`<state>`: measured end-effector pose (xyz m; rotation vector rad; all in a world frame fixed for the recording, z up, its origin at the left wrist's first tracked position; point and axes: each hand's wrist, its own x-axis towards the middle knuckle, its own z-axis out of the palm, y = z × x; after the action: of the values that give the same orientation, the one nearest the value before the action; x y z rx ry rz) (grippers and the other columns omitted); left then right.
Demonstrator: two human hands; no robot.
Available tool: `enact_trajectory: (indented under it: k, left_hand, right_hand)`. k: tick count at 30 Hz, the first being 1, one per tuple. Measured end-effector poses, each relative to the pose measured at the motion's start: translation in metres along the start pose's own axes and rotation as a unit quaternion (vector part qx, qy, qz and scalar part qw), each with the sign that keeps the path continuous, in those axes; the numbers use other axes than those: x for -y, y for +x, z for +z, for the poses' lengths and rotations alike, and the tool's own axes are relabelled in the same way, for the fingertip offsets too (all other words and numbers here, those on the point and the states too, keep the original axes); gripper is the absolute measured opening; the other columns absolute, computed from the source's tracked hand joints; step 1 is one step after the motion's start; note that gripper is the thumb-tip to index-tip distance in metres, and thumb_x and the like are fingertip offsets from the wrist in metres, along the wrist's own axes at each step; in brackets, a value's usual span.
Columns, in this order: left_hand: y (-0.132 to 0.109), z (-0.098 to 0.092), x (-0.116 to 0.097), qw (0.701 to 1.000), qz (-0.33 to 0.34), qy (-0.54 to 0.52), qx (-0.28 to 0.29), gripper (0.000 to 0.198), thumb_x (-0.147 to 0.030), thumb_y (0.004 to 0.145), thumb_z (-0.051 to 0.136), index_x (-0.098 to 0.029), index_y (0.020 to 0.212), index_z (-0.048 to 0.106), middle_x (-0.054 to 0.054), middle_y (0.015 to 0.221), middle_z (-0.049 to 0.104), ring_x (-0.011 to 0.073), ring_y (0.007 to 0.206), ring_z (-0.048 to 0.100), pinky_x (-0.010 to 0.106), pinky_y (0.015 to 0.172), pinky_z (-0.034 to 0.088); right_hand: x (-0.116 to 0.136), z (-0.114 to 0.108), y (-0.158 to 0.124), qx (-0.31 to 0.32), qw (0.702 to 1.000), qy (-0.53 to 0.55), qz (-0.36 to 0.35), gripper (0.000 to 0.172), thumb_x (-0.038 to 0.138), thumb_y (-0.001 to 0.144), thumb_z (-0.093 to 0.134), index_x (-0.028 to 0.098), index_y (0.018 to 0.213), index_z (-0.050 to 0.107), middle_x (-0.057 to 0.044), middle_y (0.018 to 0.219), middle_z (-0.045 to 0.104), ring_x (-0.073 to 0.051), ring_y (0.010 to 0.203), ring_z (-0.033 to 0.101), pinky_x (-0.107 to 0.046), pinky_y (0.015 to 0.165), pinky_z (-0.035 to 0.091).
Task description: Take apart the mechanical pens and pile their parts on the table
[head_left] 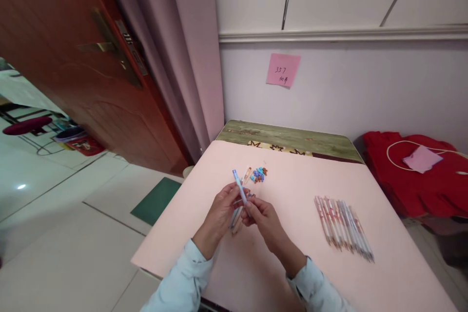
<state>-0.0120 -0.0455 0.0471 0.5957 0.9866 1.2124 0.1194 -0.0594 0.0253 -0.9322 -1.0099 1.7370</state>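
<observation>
A light blue pen slants between my two hands above the table, its darker blue end pointing up and away from me. My left hand pinches it around the middle. Fingers of my right hand are closed on its lower end, which they partly cover. Below my hands lie a few more pens, mostly hidden. Just beyond the fingers is a small pile of blue, turquoise and brown pieces, too small to name surely. Beside it lies a short orange-and-white pen part.
Several pens lie in a row on the right of the pink-covered table. Red cloth with a white cable is off the right edge. A wooden door and a curtain stand to the left; a wall is behind.
</observation>
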Motion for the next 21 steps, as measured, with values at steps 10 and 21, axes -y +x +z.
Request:
enact_trajectory:
  k: [10, 21]
  left_hand:
    - [-0.005, -0.003, 0.012, 0.997, -0.028, -0.053, 0.057, 0.036, -0.043, 0.080, 0.072, -0.012, 0.100, 0.073, 0.014, 0.098, 0.073, 0.0220, 0.097, 0.068, 0.033, 0.094, 0.050]
    - [-0.011, -0.010, 0.020, 0.997, -0.020, -0.052, -0.059, 0.034, -0.040, 0.068, 0.082, -0.012, 0.082, 0.069, 0.007, 0.075, 0.072, 0.0167, 0.068, 0.068, 0.026, 0.064, 0.054]
  right_hand:
    - [0.002, -0.009, -0.010, 0.140, 0.919, 0.301, 0.213, 0.032, 0.045, 0.081, 0.074, 0.016, 0.081, 0.060, 0.011, 0.051, 0.028, -0.003, 0.042, 0.019, -0.017, 0.043, 0.020]
    - [-0.015, 0.003, -0.012, 0.079, 0.980, 0.117, 0.143, 0.045, 0.055, 0.073, 0.079, 0.017, 0.073, 0.054, 0.010, 0.048, 0.041, -0.003, 0.039, 0.030, -0.017, 0.042, 0.020]
